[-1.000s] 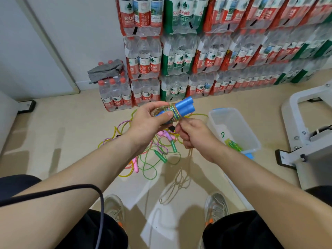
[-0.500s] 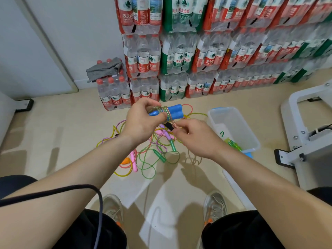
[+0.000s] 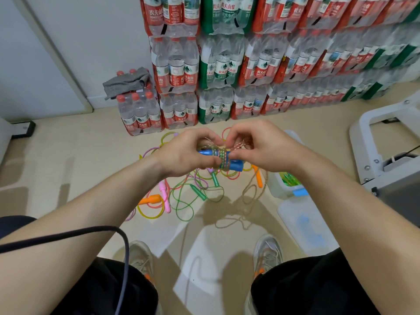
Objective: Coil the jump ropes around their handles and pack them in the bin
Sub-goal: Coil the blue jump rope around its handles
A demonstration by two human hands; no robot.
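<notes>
You hold the pair of blue handles (image 3: pixel 235 165) level in front of you, above the floor, with the multicoloured rope (image 3: pixel 223 159) wound in tight turns round their middle. Your left hand (image 3: pixel 181 153) grips the left end, fingers curled round it. Your right hand (image 3: pixel 261 148) sits at the right end with the thumb against the handles, and its fingertips seem to pinch a loose strand of the rope just above the coil, though the strand is blurred there. On the floor beyond and below your hands lies a tangle of loose jump ropes (image 3: pixel 197 192) with green, pink and orange handles. The clear bin (image 3: pixel 275 187) stands to the right of that tangle, mostly hidden behind your right forearm, with something green inside, and its lid (image 3: pixel 304 226) lies nearer you.
</notes>
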